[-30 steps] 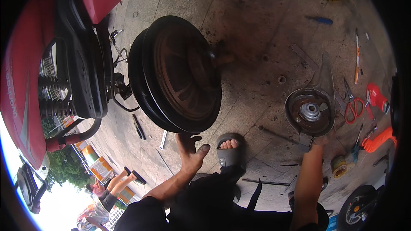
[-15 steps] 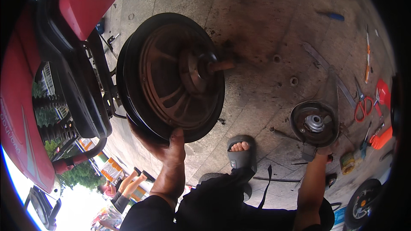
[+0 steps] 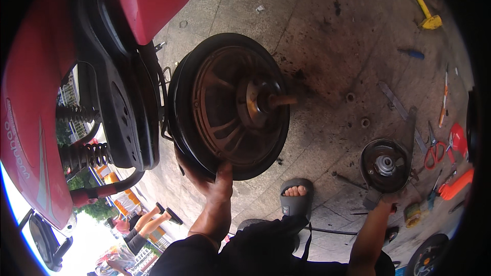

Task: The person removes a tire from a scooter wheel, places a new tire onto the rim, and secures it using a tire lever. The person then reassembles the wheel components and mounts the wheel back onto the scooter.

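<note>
Left hand [image 3: 210, 184] grip closed under wheel [image 3: 230, 105] rim; right hand [image 3: 389, 198] grip holds drum cover [image 3: 384, 165].

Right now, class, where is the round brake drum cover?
In the head view, the brake drum cover lies on the concrete floor at the right, at the right hand, beside red-handled scissors.

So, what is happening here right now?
A person is working on a red scooter over a stained concrete floor. The left hand grips the lower rim of the scooter's bare rear wheel, whose axle stub points right. The right hand holds a round drum-shaped cover just above the floor. The person's foot in a grey sandal rests between the two. Red-handled scissors and other tools lie scattered at the right.
</note>
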Demonstrator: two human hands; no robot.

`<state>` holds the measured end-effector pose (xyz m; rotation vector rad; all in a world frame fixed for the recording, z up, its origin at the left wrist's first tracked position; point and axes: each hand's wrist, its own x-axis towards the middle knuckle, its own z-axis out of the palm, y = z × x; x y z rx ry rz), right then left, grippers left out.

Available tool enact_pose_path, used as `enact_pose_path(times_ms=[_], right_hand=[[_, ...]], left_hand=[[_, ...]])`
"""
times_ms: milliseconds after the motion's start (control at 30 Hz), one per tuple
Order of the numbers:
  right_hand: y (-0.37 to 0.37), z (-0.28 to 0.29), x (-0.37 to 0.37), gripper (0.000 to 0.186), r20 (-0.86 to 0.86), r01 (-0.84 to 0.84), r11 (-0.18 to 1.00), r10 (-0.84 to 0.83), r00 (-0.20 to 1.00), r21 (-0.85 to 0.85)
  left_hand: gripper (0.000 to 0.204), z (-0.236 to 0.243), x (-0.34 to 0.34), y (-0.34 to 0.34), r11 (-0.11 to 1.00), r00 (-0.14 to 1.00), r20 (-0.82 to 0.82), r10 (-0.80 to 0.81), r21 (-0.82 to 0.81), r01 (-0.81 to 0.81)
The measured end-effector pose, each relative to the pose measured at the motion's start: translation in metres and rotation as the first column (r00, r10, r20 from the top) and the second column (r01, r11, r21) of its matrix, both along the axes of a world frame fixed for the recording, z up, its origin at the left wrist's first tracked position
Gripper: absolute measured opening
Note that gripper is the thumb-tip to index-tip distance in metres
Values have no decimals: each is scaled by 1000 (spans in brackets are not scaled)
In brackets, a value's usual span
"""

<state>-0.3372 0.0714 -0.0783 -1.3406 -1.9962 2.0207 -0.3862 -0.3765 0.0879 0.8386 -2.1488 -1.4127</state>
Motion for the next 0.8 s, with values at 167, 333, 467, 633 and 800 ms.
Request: enact_pose_path(times_ms=[167, 333, 467, 633, 800], right_hand=[[-25, 13, -25, 103, -60, -65, 997, 63, 996, -32], [-95, 32, -67, 104, -216, -267, 916, 208, 954, -299], [-168, 46, -105, 104, -314, -455, 653, 330, 890, -606], [-213, 54, -142, 103, -384, -538, 572, 378, 843, -619], [-219, 54, -146, 99, -384, -578, 513, 440, 812, -635]], left_hand=[[109, 0, 2, 4, 999, 1000, -8, 6, -38, -6], [110, -5, 7, 11, 1000, 1000, -22, 4, 1, -4], [113, -7, 16, 22, 995, 999, -20, -48, -85, 47], [113, -15, 23, 37, 968, 981, 9, -195, -159, 194], [110, -20, 23, 44, 924, 969, 1, -248, -302, 237]])
